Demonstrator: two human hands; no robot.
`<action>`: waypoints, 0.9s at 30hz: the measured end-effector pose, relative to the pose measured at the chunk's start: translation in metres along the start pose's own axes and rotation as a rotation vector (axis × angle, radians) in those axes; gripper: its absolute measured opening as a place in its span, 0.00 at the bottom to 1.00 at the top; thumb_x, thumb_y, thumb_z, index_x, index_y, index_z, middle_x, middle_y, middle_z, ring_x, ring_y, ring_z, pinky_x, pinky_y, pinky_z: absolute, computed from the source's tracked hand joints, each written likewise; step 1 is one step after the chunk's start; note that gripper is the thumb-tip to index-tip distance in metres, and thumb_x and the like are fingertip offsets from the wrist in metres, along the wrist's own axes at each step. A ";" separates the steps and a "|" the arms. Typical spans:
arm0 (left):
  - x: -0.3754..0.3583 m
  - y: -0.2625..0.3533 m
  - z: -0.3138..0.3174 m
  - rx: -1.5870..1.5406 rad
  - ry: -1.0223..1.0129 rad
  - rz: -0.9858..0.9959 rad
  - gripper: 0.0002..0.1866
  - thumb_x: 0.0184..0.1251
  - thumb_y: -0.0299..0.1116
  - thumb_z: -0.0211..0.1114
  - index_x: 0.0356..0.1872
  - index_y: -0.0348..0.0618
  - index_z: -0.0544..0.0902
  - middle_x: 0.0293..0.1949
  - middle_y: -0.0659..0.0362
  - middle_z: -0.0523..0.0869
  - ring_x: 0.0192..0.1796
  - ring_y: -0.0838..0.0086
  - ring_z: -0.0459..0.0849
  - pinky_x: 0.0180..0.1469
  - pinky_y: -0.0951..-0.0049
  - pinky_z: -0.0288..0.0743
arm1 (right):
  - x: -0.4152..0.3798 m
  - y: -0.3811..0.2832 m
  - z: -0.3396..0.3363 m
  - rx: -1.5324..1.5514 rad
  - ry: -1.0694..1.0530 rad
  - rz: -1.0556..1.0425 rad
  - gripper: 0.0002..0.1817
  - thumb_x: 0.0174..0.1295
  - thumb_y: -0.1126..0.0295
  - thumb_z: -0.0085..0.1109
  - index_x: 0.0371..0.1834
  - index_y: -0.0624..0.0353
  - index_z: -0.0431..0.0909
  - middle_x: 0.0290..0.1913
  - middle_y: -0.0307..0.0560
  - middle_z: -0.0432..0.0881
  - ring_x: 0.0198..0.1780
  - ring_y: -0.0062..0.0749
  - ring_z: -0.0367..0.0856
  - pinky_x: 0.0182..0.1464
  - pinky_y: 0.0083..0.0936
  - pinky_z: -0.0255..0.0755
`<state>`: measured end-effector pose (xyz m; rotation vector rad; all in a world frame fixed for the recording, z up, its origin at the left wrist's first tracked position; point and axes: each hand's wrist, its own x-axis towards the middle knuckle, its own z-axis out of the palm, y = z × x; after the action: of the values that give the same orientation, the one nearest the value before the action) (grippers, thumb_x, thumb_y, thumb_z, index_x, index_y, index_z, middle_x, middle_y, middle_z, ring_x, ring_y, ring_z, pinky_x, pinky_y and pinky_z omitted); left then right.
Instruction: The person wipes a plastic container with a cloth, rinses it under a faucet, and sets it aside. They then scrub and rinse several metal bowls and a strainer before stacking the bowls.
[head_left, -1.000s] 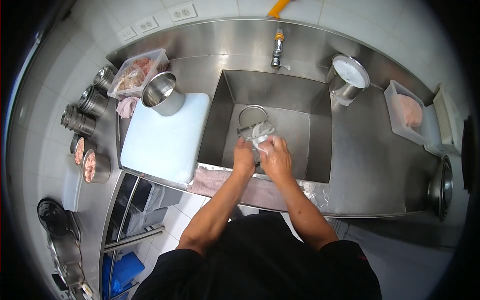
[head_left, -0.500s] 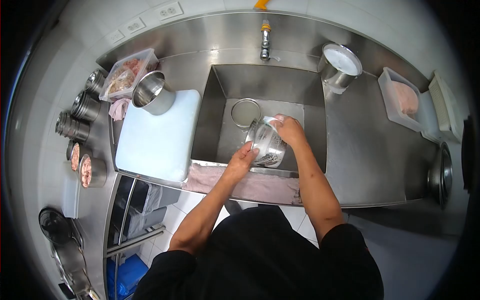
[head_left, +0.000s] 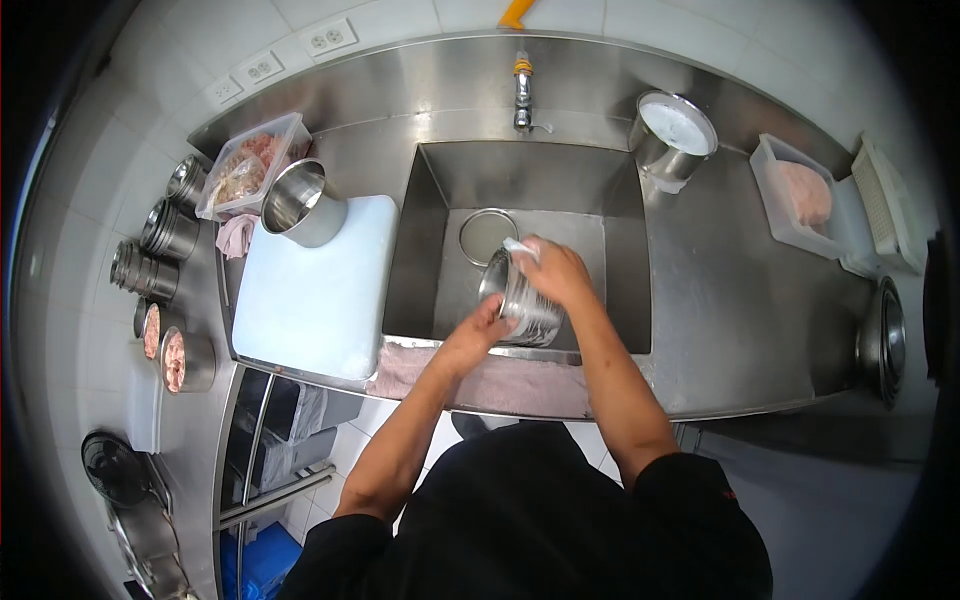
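Low in the sink (head_left: pixel 530 172), a stainless steel canister (head_left: pixel 532 318) lies tilted, streaked with what looks like white suds. My left hand (head_left: pixel 474 336) grips it near its rim, fingers closed around the wall. My right hand (head_left: pixel 555 272) is closed on a white scrubbing pad (head_left: pixel 517 249) at the canister's upper edge; motion blurs this hand slightly, and most of the pad is hidden under the fingers. Behind the canister, a round metal-rimmed drain (head_left: pixel 488 238) shows in the sink floor.
A faucet (head_left: pixel 523 95) stands behind the sink. Left are a pale cutting board (head_left: pixel 310 290), a metal pot (head_left: pixel 305 205) and a plastic tub of meat (head_left: pixel 250 170). Right are a foam-filled pot (head_left: pixel 678 130) and another tub (head_left: pixel 795 195). A pink towel (head_left: pixel 480 385) covers the front edge.
My right hand and the white pad have moved left along the canister's upper edge. The canister has turned and shifted slightly left, still in my left hand.
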<state>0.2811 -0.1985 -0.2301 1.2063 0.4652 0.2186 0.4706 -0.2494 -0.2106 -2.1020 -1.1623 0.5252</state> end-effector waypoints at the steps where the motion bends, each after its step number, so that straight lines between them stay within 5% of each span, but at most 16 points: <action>1: 0.005 0.004 -0.002 0.006 0.037 -0.044 0.17 0.72 0.28 0.58 0.60 0.41 0.75 0.52 0.63 0.82 0.55 0.80 0.76 0.63 0.75 0.65 | -0.020 -0.001 0.006 0.008 0.084 -0.087 0.18 0.63 0.59 0.58 0.51 0.58 0.81 0.48 0.57 0.84 0.49 0.54 0.82 0.55 0.41 0.74; 5: 0.024 -0.017 -0.015 0.041 0.079 -0.068 0.19 0.71 0.24 0.56 0.62 0.41 0.73 0.52 0.64 0.82 0.56 0.79 0.76 0.64 0.75 0.65 | -0.073 -0.002 0.036 -0.113 0.450 -0.508 0.19 0.64 0.60 0.56 0.52 0.60 0.80 0.50 0.57 0.84 0.51 0.55 0.81 0.55 0.43 0.73; 8: 0.011 -0.030 -0.010 0.026 0.020 -0.012 0.18 0.70 0.24 0.57 0.60 0.41 0.76 0.49 0.66 0.83 0.51 0.82 0.78 0.59 0.78 0.69 | -0.043 0.007 0.028 -0.140 0.310 -0.190 0.16 0.65 0.60 0.53 0.49 0.57 0.81 0.46 0.57 0.84 0.49 0.53 0.82 0.52 0.45 0.74; 9: 0.007 -0.026 -0.009 0.003 -0.012 -0.055 0.18 0.70 0.24 0.57 0.60 0.42 0.76 0.49 0.67 0.84 0.50 0.82 0.79 0.57 0.79 0.69 | -0.019 0.006 0.012 -0.106 0.117 0.069 0.15 0.64 0.56 0.52 0.48 0.49 0.82 0.40 0.52 0.85 0.43 0.50 0.84 0.48 0.45 0.75; 12: 0.008 -0.003 -0.011 0.085 -0.008 -0.137 0.20 0.71 0.25 0.56 0.63 0.44 0.75 0.53 0.65 0.81 0.54 0.81 0.76 0.62 0.77 0.65 | 0.008 -0.013 -0.012 0.061 -0.265 0.365 0.16 0.65 0.54 0.51 0.49 0.47 0.81 0.38 0.53 0.85 0.42 0.50 0.84 0.50 0.45 0.75; 16: 0.015 0.001 -0.009 0.057 0.146 -0.146 0.20 0.71 0.24 0.54 0.63 0.43 0.74 0.55 0.64 0.81 0.57 0.80 0.75 0.64 0.75 0.63 | -0.055 -0.013 0.046 -0.028 0.566 -0.457 0.16 0.65 0.54 0.52 0.48 0.48 0.83 0.41 0.53 0.86 0.44 0.49 0.85 0.51 0.43 0.75; 19: 0.008 -0.012 -0.012 -0.028 0.047 -0.032 0.19 0.72 0.27 0.56 0.63 0.43 0.74 0.56 0.63 0.81 0.60 0.79 0.74 0.66 0.74 0.62 | -0.051 -0.014 0.042 -0.074 0.532 -0.417 0.16 0.66 0.54 0.52 0.48 0.49 0.84 0.42 0.54 0.86 0.46 0.51 0.84 0.53 0.42 0.74; 21: 0.006 -0.009 -0.011 -0.009 -0.024 -0.078 0.19 0.72 0.29 0.58 0.63 0.43 0.74 0.56 0.64 0.81 0.59 0.79 0.74 0.66 0.74 0.63 | -0.013 -0.029 0.006 0.051 0.032 0.169 0.17 0.66 0.55 0.52 0.48 0.49 0.83 0.43 0.54 0.86 0.47 0.53 0.83 0.53 0.43 0.74; 24: -0.005 -0.006 -0.014 0.068 -0.009 -0.106 0.19 0.74 0.31 0.58 0.63 0.43 0.74 0.54 0.65 0.82 0.57 0.80 0.76 0.64 0.75 0.65 | 0.026 -0.012 0.011 0.049 -0.180 0.185 0.16 0.66 0.55 0.52 0.48 0.49 0.84 0.43 0.53 0.86 0.47 0.52 0.83 0.52 0.43 0.74; 26: 0.005 0.000 -0.018 0.078 0.013 -0.102 0.19 0.74 0.31 0.58 0.63 0.44 0.74 0.53 0.65 0.83 0.55 0.81 0.76 0.62 0.75 0.66 | -0.006 -0.020 0.023 0.012 0.042 0.030 0.13 0.64 0.57 0.56 0.44 0.50 0.83 0.47 0.54 0.85 0.49 0.54 0.82 0.52 0.46 0.74; 27: 0.005 0.000 -0.020 0.045 0.031 -0.115 0.19 0.74 0.32 0.59 0.63 0.44 0.75 0.53 0.65 0.83 0.55 0.81 0.76 0.62 0.75 0.67 | -0.030 -0.006 0.045 0.055 0.342 -0.297 0.10 0.63 0.61 0.59 0.44 0.49 0.83 0.52 0.52 0.83 0.53 0.55 0.80 0.53 0.45 0.73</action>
<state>0.2762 -0.1801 -0.2371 1.2172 0.5673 0.1290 0.4237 -0.2567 -0.2367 -1.8371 -1.2107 0.0555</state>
